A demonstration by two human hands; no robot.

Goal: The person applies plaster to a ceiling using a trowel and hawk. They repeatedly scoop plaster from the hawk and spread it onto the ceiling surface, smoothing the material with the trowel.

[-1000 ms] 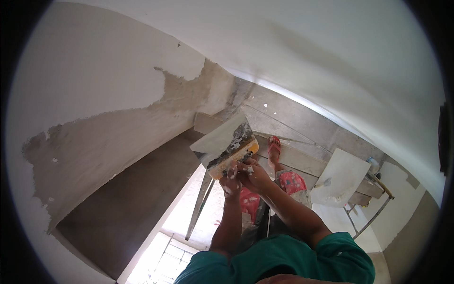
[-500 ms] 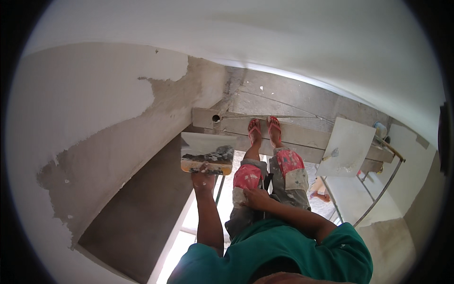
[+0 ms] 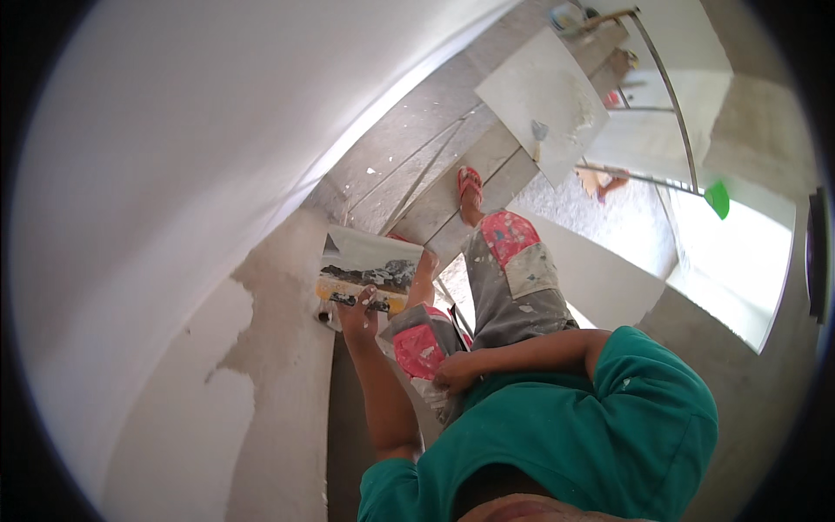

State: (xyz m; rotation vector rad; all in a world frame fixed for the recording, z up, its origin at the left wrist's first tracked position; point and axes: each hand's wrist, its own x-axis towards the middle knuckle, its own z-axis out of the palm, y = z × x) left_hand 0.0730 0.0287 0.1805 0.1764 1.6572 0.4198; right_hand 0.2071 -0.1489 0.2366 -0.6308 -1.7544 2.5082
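My left hand is closed on the handle of a wide putty knife, its steel blade smeared with dark and white filler, held out beside my left leg. My right hand is curled at the front of my paint-splattered grey trousers with red patches; whatever its fingers hold is hidden. My right foot, in a red flip-flop, stands on wooden planks; my left foot is mostly behind the blade.
A white board carries a small scraper, with a bucket beyond it. A metal frame bears a green object. Below, another person's leg shows. Patchy plastered walls and a bright opening surround me.
My right hand has left the putty knife and moved down to the trousers; my left hand still holds it. The view has swung round, and my feet are farther apart than half a second ago.
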